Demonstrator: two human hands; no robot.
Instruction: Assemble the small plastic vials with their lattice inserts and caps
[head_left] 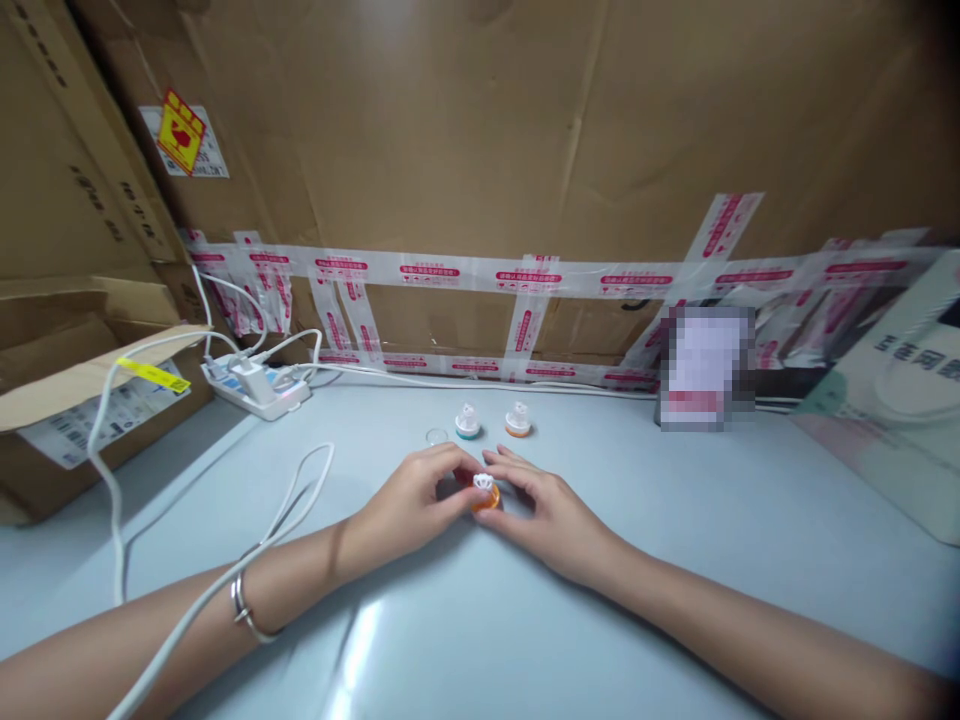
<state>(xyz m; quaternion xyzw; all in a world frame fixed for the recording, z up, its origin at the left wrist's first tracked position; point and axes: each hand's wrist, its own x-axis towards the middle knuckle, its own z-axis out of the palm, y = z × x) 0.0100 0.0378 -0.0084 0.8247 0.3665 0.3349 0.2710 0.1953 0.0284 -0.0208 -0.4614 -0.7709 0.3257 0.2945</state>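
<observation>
Between my two hands, low over the light blue table, is a small orange piece with a white crown-shaped top (485,488). My left hand (422,497) has its thumb and fingers closed round the left side of this piece. On the other side, my right hand (551,515) has its thumb against the piece's lower right edge, with its fingers bent beyond it. Behind my hands stand a white piece with a teal base (468,421) and a white piece with an orange base (517,420). A small clear ring (436,437) lies left of them.
A white power strip (259,388) with plugs sits at the back left, and a white cable (204,600) crosses over my left forearm. An open cardboard box (45,410) is at the left. A blurred upright object (705,370) and a printed package (900,400) stand right.
</observation>
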